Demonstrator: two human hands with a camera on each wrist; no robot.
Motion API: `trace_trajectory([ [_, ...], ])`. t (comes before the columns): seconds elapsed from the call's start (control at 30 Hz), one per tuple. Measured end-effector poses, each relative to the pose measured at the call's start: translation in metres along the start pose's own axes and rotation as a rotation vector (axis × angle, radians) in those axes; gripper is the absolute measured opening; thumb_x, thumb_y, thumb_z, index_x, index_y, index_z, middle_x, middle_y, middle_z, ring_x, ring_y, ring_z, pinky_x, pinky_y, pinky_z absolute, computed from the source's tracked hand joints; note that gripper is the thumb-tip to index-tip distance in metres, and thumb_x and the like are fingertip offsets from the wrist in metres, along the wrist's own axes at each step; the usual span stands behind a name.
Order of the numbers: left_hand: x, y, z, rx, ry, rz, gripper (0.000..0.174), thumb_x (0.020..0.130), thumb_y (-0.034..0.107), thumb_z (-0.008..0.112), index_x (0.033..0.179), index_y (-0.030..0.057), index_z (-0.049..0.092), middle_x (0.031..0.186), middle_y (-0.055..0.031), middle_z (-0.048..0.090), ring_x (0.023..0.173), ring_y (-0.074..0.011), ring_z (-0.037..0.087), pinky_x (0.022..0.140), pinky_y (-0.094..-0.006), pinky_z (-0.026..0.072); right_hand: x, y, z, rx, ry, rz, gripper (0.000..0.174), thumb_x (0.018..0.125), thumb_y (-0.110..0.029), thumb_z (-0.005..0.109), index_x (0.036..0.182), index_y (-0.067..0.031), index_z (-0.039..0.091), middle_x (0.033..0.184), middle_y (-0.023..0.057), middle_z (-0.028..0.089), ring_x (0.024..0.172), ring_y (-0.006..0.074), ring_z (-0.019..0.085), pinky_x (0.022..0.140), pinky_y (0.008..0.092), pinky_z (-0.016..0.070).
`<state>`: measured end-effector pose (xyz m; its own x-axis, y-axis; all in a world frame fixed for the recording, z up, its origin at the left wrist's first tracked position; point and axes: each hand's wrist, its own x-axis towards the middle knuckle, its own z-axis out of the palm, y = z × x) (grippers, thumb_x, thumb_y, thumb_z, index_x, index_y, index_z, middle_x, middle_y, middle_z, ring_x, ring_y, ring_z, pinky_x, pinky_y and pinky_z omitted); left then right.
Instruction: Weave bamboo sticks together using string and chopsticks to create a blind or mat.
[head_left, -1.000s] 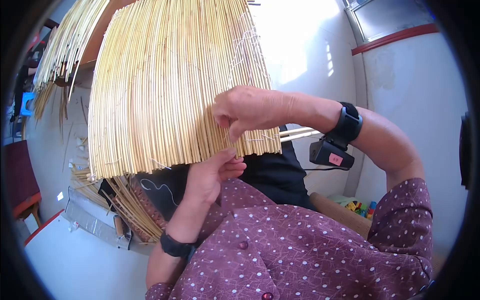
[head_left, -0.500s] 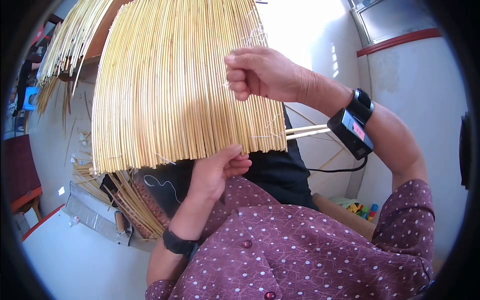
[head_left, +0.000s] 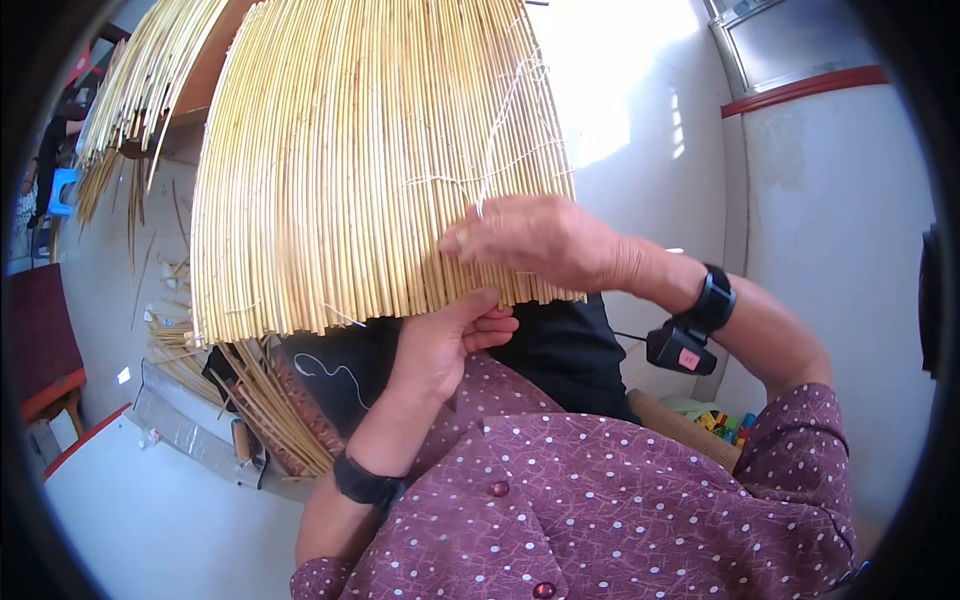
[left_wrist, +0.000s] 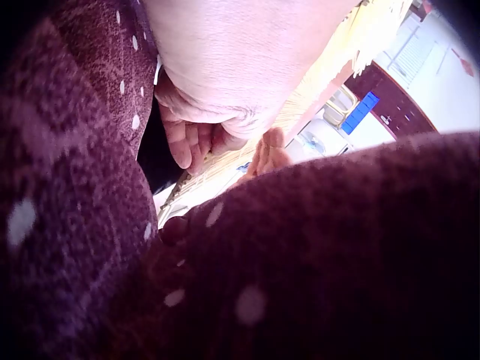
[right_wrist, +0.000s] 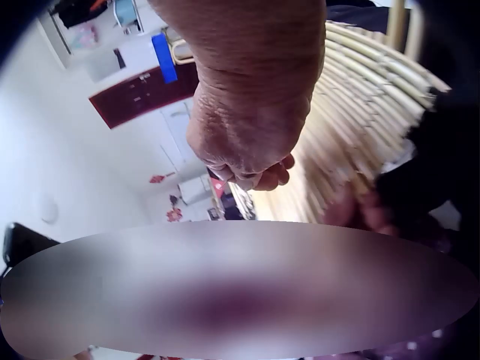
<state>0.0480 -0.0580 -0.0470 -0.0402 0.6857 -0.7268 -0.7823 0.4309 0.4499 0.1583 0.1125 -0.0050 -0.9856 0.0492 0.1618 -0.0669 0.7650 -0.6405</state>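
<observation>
A mat of straight yellow stalks (head_left: pixel 340 170) slants across the lap, its lower edge toward the body. My left hand (head_left: pixel 440 345) pinches that edge, thumb on top and fingers bent beneath. White thread (head_left: pixel 495 140) lies loosely over the right part of the mat and runs down to my right hand (head_left: pixel 540 240). This hand is low over the mat, just above the left thumb, with its fingers curled in the right wrist view; the thread seems held in them, the fingertips being partly hidden. In the left wrist view the right fingers (left_wrist: pixel 268 154) show beyond the left hand.
A bundle of loose stalks (head_left: pixel 150 80) lies on a brown surface at upper left. More stalks (head_left: pixel 275 425) are on the floor beside a flattened silvery sheet (head_left: pixel 185 425). Colourful blocks (head_left: pixel 720 420) sit at right near the wall. A loose thread end (head_left: pixel 330 370) hangs below the mat.
My right hand rose from the mat near the left thumb to the upper right as a fist, then came down over the mat again. The left hand keeps its pinch; the mat shifted slightly right.
</observation>
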Motion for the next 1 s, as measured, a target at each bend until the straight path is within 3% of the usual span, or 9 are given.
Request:
trace_trajectory([
  [0.03, 0.000, -0.002, 0.000, -0.001, -0.012, 0.009, 0.021, 0.087, 0.014, 0.065, 0.099, -0.0039, 0.063, 0.087, -0.0156, 0.068, 0.078, -0.0259, 0.068, 0.069, -0.0339, 0.0570, -0.009, 0.007, 0.011, 0.120, 0.029, -0.055, 0.032, 0.084, -0.007, 0.058, 0.116, -0.0066, 0.059, 0.123, 0.0056, 0.062, 0.119, 0.0242, 0.056, 0.099, 0.0386, 0.0475],
  [0.07, -0.001, -0.001, 0.000, -0.003, -0.026, 0.016, 0.021, 0.087, 0.014, 0.064, 0.100, -0.0037, 0.063, 0.087, -0.0155, 0.068, 0.077, -0.0259, 0.068, 0.069, -0.0340, 0.0570, -0.014, 0.010, 0.012, 0.125, 0.027, -0.053, 0.032, 0.084, -0.007, 0.058, 0.116, -0.0066, 0.059, 0.123, 0.0056, 0.062, 0.119, 0.0242, 0.056, 0.099, 0.0386, 0.0475],
  [0.13, -0.002, -0.002, -0.001, -0.006, -0.036, 0.020, 0.021, 0.088, 0.014, 0.065, 0.100, -0.0029, 0.062, 0.086, -0.0144, 0.067, 0.076, -0.0248, 0.068, 0.068, -0.0325, 0.0574, -0.020, 0.012, 0.015, -0.007, 0.080, -0.101, 0.041, 0.083, -0.012, 0.059, 0.124, -0.0097, 0.057, 0.130, 0.0067, 0.057, 0.126, 0.0256, 0.049, 0.108, 0.0413, 0.0376],
  [0.23, -0.002, 0.000, 0.003, -0.010, -0.056, 0.023, 0.021, 0.088, 0.014, 0.065, 0.101, -0.0017, 0.062, 0.086, -0.0129, 0.066, 0.075, -0.0235, 0.068, 0.067, -0.0309, 0.0577, -0.019, 0.016, 0.016, 0.066, 0.009, -0.123, 0.049, 0.082, -0.018, 0.058, 0.130, -0.0105, 0.054, 0.137, 0.0060, 0.051, 0.130, 0.0239, 0.045, 0.112, 0.0419, 0.0313],
  [0.6, 0.001, -0.005, -0.006, 0.022, -0.053, 0.030, 0.021, 0.089, 0.014, 0.065, 0.103, -0.0006, 0.061, 0.087, -0.0109, 0.065, 0.075, -0.0215, 0.068, 0.066, -0.0300, 0.0573, -0.023, 0.015, 0.026, -0.080, -0.078, -0.140, 0.053, 0.084, -0.025, 0.052, 0.135, -0.0105, 0.049, 0.145, 0.0035, 0.042, 0.136, 0.0216, 0.037, 0.115, 0.0429, 0.0256],
  [0.9, -0.016, 0.014, -0.030, 0.138, -0.071, 0.136, 0.040, 0.090, 0.015, 0.063, 0.125, -0.0011, 0.051, 0.111, -0.0144, 0.063, 0.095, -0.0268, 0.066, 0.077, -0.0347, 0.0556, -0.027, 0.015, 0.025, -0.115, -0.096, -0.146, 0.054, 0.086, -0.026, 0.046, 0.138, -0.0109, 0.046, 0.147, 0.0045, 0.040, 0.137, 0.0214, 0.035, 0.115, 0.0423, 0.0239],
  [1.0, -0.014, 0.012, -0.029, 0.160, -0.065, 0.174, 0.039, 0.090, 0.017, 0.061, 0.123, -0.0029, 0.051, 0.106, -0.0193, 0.066, 0.097, -0.0294, 0.067, 0.080, -0.0351, 0.0569, -0.028, 0.014, 0.024, -0.106, -0.095, -0.138, 0.054, 0.086, -0.025, 0.047, 0.138, -0.0115, 0.046, 0.147, 0.0043, 0.040, 0.137, 0.0209, 0.035, 0.115, 0.0420, 0.0239],
])
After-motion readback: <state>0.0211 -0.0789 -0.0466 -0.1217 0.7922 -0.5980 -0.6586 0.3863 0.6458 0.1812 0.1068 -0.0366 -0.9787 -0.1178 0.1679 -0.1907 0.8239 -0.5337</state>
